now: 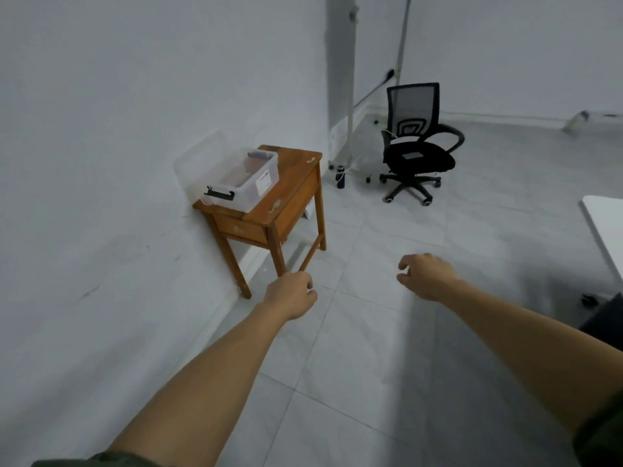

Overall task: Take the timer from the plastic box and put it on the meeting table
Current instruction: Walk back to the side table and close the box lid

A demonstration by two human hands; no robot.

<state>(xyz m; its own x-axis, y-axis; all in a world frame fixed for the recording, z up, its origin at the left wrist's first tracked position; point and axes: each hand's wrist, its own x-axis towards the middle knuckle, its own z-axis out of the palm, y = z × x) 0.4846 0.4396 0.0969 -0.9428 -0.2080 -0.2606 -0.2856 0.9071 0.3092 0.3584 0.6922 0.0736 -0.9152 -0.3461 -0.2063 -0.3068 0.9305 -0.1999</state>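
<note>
A clear plastic box [251, 192] with a black clasp stands on a small wooden side table [293, 197] against the left wall. Its lid leans against the wall behind it. A dark shape lies at the box's far end; I cannot tell whether it is the timer. My left hand [291, 296] is stretched forward below the side table, fingers curled shut and holding nothing. My right hand [426, 276] hangs over the floor further right, fingers loosely apart and empty. A white tabletop corner [603, 227] shows at the right edge.
A black mesh office chair [418, 146] stands on the tiled floor at the back. A small dark bottle [339, 176] and a white pole base sit by the wall corner. A dark object [603, 318] lies low at the right edge.
</note>
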